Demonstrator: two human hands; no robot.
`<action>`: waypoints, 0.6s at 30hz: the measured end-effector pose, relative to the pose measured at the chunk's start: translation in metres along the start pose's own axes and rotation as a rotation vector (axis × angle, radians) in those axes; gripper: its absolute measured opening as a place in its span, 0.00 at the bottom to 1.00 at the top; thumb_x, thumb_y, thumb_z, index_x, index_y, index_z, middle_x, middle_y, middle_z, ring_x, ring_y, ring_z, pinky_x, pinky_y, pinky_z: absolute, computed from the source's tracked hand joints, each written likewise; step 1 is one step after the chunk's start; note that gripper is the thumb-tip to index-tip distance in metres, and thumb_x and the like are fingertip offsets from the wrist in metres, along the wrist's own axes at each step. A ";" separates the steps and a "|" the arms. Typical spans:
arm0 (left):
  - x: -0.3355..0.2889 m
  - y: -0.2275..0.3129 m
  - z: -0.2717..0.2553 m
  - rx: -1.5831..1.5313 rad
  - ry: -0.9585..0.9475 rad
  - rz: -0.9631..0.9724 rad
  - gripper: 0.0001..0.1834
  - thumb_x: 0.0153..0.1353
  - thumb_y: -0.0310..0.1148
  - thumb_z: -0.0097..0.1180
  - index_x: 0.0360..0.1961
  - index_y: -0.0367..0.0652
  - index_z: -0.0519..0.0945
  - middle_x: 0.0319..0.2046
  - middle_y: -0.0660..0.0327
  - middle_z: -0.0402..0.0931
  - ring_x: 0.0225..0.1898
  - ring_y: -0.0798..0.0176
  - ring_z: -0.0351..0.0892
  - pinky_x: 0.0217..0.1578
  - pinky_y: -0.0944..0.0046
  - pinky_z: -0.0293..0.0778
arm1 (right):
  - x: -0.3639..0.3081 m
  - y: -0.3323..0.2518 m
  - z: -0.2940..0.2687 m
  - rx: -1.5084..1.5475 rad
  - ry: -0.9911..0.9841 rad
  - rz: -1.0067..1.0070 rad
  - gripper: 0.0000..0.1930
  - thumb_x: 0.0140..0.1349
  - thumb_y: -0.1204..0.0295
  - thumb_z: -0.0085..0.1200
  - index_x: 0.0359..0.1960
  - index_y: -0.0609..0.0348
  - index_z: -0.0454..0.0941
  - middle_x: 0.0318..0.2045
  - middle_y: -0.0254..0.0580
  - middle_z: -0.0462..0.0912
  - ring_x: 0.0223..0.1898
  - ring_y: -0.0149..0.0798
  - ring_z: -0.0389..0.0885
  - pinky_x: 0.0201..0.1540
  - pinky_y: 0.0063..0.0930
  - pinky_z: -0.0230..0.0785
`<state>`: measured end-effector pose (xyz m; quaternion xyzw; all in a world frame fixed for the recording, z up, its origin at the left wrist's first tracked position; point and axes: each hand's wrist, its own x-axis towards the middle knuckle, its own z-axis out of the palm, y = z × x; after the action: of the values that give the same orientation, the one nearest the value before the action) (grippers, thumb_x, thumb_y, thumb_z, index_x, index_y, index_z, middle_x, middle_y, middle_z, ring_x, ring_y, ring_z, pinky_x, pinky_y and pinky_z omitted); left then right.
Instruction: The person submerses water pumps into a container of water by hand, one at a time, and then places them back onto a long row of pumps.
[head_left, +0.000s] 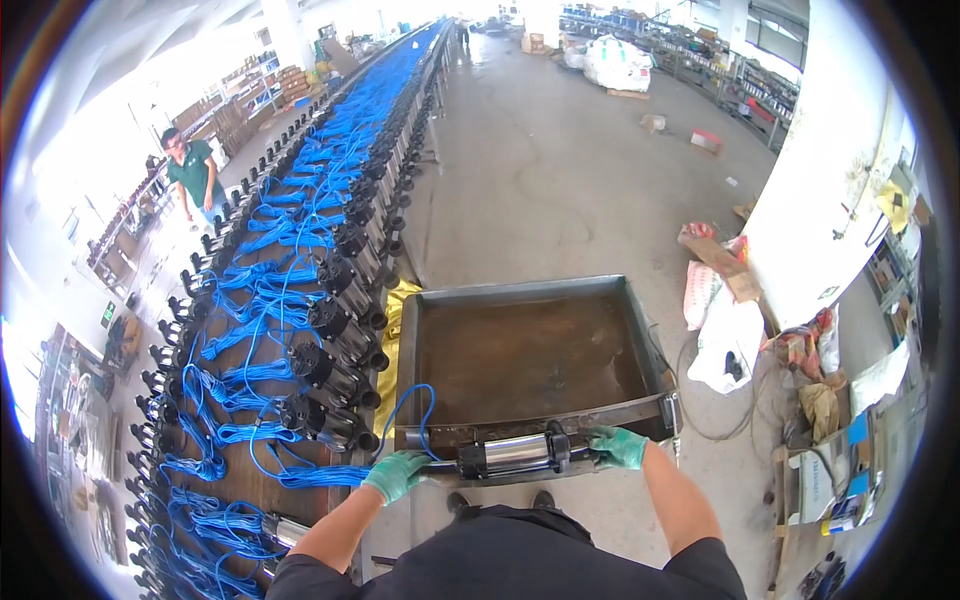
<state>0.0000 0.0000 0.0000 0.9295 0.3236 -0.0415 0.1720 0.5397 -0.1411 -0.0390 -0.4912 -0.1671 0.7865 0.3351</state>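
A cylinder [515, 456] is held crosswise in front of the person, its long axis running left to right and tipped slightly, the right end a little farther forward. It is placed at the near wall of a metal tank [520, 289]; whether that wall is touched cannot be told. Its left end is gripped by the left hand [397, 474] and its right end by the right hand [618, 447], both in green gloves.

The middle of the cylinder is bright, polished metal, streaked with reflections; black fittings are seen toward both ends, with a raised black collar on the right. A blue cable [433, 403] is looped up beside the left hand, over the tank's near left corner.

Brown liquid is contained in the tank. The left side is crowded by a long worktop [312, 505], lined with similar cylinders and covered with blue cable bundles [258, 432]. A yellow sheet [388, 375] is wedged between worktop and tank. To the right, white sacks [722, 345] are heaped by a column [815, 200].
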 end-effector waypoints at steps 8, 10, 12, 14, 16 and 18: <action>0.041 -0.014 0.019 -1.133 -0.204 -0.939 0.27 0.73 0.55 0.50 0.45 0.39 0.84 0.25 0.60 0.79 0.25 0.60 0.77 0.35 0.56 0.77 | -0.015 -0.037 0.047 -0.926 0.068 0.151 0.23 0.66 0.69 0.60 0.62 0.58 0.73 0.41 0.46 0.84 0.40 0.41 0.85 0.47 0.36 0.80; 0.044 0.006 0.004 -1.228 -0.187 -1.138 0.25 0.72 0.52 0.53 0.48 0.37 0.82 0.27 0.60 0.79 0.28 0.58 0.80 0.38 0.56 0.78 | -0.011 -0.038 0.057 -1.630 0.140 0.059 0.18 0.63 0.57 0.60 0.48 0.54 0.83 0.40 0.49 0.87 0.45 0.52 0.85 0.50 0.43 0.76; 0.021 0.015 0.019 -1.095 0.023 -0.811 0.24 0.71 0.50 0.55 0.50 0.37 0.82 0.33 0.57 0.80 0.35 0.55 0.81 0.43 0.56 0.78 | -0.011 -0.031 0.056 -1.675 0.199 0.022 0.20 0.63 0.56 0.59 0.50 0.54 0.82 0.43 0.49 0.86 0.47 0.55 0.83 0.52 0.44 0.75; 0.005 0.012 0.018 -0.735 0.128 -0.312 0.23 0.69 0.43 0.58 0.57 0.36 0.78 0.52 0.49 0.79 0.55 0.51 0.78 0.56 0.56 0.74 | -0.006 -0.019 0.045 -1.715 0.264 -0.013 0.21 0.63 0.55 0.58 0.52 0.53 0.82 0.47 0.50 0.85 0.49 0.59 0.82 0.54 0.46 0.74; -0.001 0.015 0.003 -0.626 0.144 -0.227 0.23 0.69 0.42 0.58 0.57 0.37 0.78 0.54 0.48 0.77 0.56 0.51 0.77 0.57 0.56 0.74 | 0.003 -0.003 0.030 -1.746 0.340 -0.185 0.21 0.64 0.55 0.59 0.53 0.55 0.82 0.43 0.49 0.87 0.43 0.52 0.86 0.48 0.42 0.78; -0.003 0.012 0.008 -0.415 0.239 -0.125 0.21 0.72 0.41 0.54 0.55 0.35 0.79 0.49 0.49 0.80 0.46 0.54 0.82 0.49 0.56 0.78 | 0.004 -0.001 0.028 -1.350 0.264 -0.088 0.22 0.66 0.55 0.58 0.53 0.56 0.82 0.41 0.47 0.87 0.40 0.46 0.86 0.44 0.39 0.79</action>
<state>0.0056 -0.0134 -0.0028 0.8508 0.4000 0.1256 0.3167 0.5144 -0.1359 -0.0285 -0.6766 -0.5982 0.4295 0.0051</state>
